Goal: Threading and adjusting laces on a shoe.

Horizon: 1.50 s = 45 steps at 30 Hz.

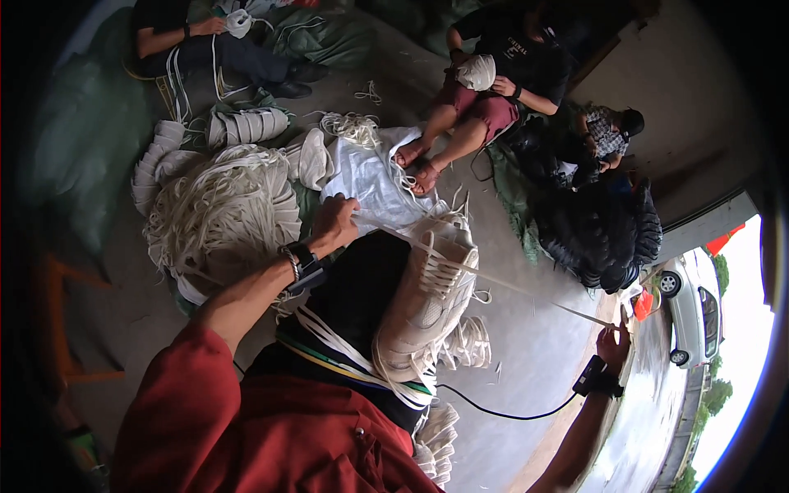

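A white lace-up sneaker (411,316) rests on my dark-trousered lap, toe end toward me, laces threaded through its upper eyelets. My left hand (335,222) is closed on one end of a white shoelace (394,232), beyond my knee and left of the shoe. Out at the far right, my right hand (612,347) grips the other end, the lace stretched taut and blurred across the shoe between them. A bundle of spare white laces (329,335) lies over my thigh, beside green and yellow cords. More white shoes (467,343) show behind the sneaker, partly hidden.
A large heap of white laces and shoes (226,205) stands at the left. Beyond my knee lies a white plastic sheet (362,177). Co-workers sit ahead, two of them holding white shoes (477,74). Black shoes (600,234) are piled at right; a black cable (501,416) runs toward my right wrist.
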Motion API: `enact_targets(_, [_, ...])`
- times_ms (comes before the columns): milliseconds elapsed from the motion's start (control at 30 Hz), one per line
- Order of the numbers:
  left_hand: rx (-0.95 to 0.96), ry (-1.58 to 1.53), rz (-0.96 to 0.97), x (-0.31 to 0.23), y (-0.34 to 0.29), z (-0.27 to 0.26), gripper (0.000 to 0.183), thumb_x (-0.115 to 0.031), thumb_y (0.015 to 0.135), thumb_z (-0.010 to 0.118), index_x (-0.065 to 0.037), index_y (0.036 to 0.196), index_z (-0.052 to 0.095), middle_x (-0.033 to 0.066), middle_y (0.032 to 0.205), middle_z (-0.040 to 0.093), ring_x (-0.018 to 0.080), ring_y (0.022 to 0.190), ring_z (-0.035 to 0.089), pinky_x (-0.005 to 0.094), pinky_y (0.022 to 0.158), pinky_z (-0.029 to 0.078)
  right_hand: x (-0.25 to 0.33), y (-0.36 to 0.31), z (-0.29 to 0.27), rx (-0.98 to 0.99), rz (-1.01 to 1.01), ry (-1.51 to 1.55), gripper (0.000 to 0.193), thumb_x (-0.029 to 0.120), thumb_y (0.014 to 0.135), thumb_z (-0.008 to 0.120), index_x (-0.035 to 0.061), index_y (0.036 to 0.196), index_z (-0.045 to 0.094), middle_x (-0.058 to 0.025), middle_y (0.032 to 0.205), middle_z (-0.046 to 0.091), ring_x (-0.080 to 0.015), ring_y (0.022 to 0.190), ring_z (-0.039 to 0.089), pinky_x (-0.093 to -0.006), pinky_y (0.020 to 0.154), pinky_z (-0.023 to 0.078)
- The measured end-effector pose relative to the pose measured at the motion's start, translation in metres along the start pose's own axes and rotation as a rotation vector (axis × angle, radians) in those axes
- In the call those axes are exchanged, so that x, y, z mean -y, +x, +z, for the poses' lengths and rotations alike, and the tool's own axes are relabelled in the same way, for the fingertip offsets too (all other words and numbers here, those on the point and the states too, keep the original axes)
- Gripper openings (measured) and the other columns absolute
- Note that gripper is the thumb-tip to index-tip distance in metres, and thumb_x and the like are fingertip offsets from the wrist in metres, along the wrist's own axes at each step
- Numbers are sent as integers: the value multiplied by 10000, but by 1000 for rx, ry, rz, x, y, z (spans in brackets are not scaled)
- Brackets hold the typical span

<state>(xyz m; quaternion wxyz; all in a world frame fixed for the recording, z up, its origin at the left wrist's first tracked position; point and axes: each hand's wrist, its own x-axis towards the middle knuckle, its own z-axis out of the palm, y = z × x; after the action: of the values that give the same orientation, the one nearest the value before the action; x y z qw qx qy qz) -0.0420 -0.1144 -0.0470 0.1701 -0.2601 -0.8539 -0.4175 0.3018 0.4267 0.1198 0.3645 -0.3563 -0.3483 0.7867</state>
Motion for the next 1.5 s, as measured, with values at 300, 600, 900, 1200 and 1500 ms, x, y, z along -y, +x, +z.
enact_targets(300, [843,-1283,-977,-62,-8,9,359,-383,872,488,-32,904,553,55,648,574,164,503,547,217,389,383,-47,14,-38,261,-31,94,121,142,865,503,99,765,556,-5,701,598,-85,586,553,-228,496,459])
enact_targets(600, [702,-1861,-1129,-58,-8,13,199,-287,860,527,-105,939,531,101,935,571,298,906,545,407,781,441,-213,-109,131,573,45,-722,159,173,837,593,21,881,610,-19,586,537,-28,387,354,-181,344,218])
enact_targets(900, [-34,-1813,-1305,14,-14,-24,202,-228,899,409,-96,758,467,59,772,529,282,820,536,452,796,413,-254,-119,178,788,-46,-984,208,211,850,520,26,795,597,-18,624,573,-63,530,518,-190,410,344])
enact_targets(1200, [-501,-1769,-1387,148,-76,-51,144,-196,768,389,-115,651,408,5,545,377,156,440,340,293,420,265,-247,-124,193,724,10,-987,223,206,789,572,-2,708,590,-40,603,558,-92,527,534,-236,455,429])
enact_targets(1500, [-792,-1567,-1473,212,-132,-74,155,-222,728,445,-120,611,441,29,507,378,196,441,341,313,445,301,-260,-134,212,760,-1037,-1591,173,174,709,542,12,652,521,-197,661,562,-400,610,544,-463,551,435])
